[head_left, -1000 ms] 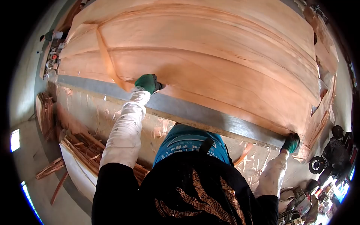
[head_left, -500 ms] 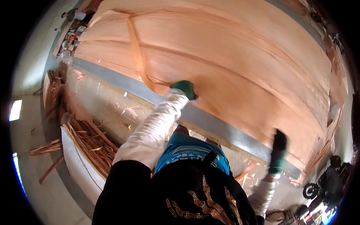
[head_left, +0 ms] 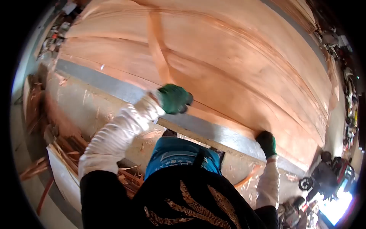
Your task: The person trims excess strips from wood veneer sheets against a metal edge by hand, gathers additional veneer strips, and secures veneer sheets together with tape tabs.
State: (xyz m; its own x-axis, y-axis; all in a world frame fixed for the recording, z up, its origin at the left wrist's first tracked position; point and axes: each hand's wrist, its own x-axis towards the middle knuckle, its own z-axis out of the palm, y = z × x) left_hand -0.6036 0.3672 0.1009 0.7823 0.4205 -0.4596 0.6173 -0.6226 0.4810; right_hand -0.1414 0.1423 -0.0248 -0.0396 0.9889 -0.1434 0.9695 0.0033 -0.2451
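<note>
Thin, orange-brown wood veneer sheets (head_left: 236,65) lie stacked and rippled across a broad table. A narrow veneer strip (head_left: 157,47) runs down over them to my left hand (head_left: 175,99), which wears a green glove with dark fingertips. That hand is closed on the strip just above the table's metal edge; its fingertips are partly hidden. My right hand (head_left: 265,144), gloved alike, is curled at the front edge of the veneer, farther right. Its fingers look closed on that edge, though the glove hides the grip. A band of veneer stretches between both hands along the edge.
The grey metal edge (head_left: 103,80) of the table runs in front of me. At left, broken veneer scraps (head_left: 129,177) lie behind a white panel (head_left: 63,177). A dark wheeled vehicle (head_left: 329,175) stands at lower right, with clutter around it.
My left hand has shifted slightly left and down, bringing the strip's lower end along. My right hand has swung up and left onto the veneer's edge. The whole view has turned a little.
</note>
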